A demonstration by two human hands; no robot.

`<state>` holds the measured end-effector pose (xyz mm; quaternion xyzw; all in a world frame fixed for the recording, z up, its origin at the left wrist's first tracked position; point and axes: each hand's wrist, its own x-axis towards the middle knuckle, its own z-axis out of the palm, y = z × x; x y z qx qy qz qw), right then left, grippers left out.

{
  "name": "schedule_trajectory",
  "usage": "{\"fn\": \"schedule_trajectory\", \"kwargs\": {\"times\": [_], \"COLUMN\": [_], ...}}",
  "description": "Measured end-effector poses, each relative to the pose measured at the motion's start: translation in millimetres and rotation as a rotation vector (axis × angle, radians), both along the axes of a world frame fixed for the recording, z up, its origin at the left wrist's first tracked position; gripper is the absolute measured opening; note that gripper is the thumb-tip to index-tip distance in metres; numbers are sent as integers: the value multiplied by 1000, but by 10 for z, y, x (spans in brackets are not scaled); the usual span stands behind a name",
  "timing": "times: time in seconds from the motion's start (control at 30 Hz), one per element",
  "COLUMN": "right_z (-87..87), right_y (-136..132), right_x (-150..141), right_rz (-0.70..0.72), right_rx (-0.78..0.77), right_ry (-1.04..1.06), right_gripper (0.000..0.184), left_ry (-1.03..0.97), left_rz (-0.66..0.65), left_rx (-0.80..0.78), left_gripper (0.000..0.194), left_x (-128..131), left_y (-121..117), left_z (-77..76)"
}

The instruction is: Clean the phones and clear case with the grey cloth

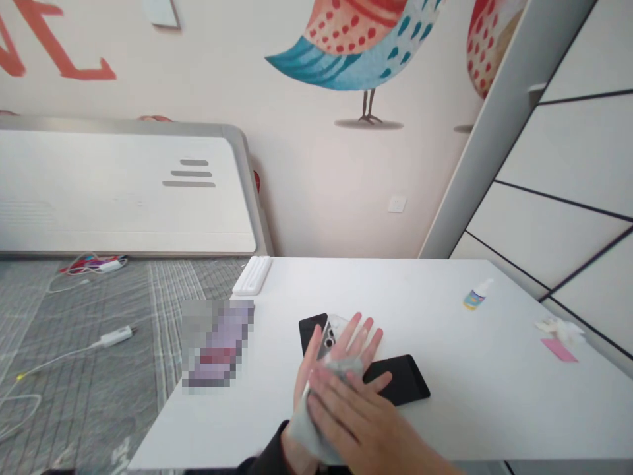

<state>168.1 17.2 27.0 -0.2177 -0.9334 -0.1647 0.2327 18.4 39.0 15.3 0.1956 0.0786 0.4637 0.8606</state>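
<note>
Grey cloth is between the person's 2 hands, low in the middle of the view, above the near part of the white table; the left hand is wide open with its fingers spread, and the cloth covers much of its palm and reaches down to its wrist; the right hand lies over it and holds the cloth against the left hand, with its fingers nearly straight and close together; a black sleeve is seen at the left wrist.

Just beyond the hands, a pale phone with round camera lenses is partly hidden by the left fingers; a dark flat device is next to it on the left; a bigger black device lies to the right of the hands, also partly covered.

Farther out, a small bottle stands tilted in the view near the right side, and a crumpled white tissue is beside a pink piece; at the far left corner is a white oblong case; below it, a purple item is blurred into squares.
</note>
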Motion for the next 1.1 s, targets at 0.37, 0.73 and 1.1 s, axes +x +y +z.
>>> {"fn": "schedule_trajectory", "kwargs": {"times": [0.37, 0.73, 1.1], "right_z": [84, -183, -208], "right_y": [813, 279, 34], "right_x": [632, 926, 1686], "right_rz": [1, -172, -336], "right_rx": [-194, -799, -860], "right_ry": [378, 149, 488], "right_gripper": [33, 77, 74], "left_ry": [265, 1217, 1965], "left_rz": [-167, 161, 130], "left_rx": [-132, 390, 952], "left_gripper": [71, 72, 82], "left_x": [-337, -958, -91], "left_y": [-289, 54, -12], "left_z": [-46, 121, 388]}}
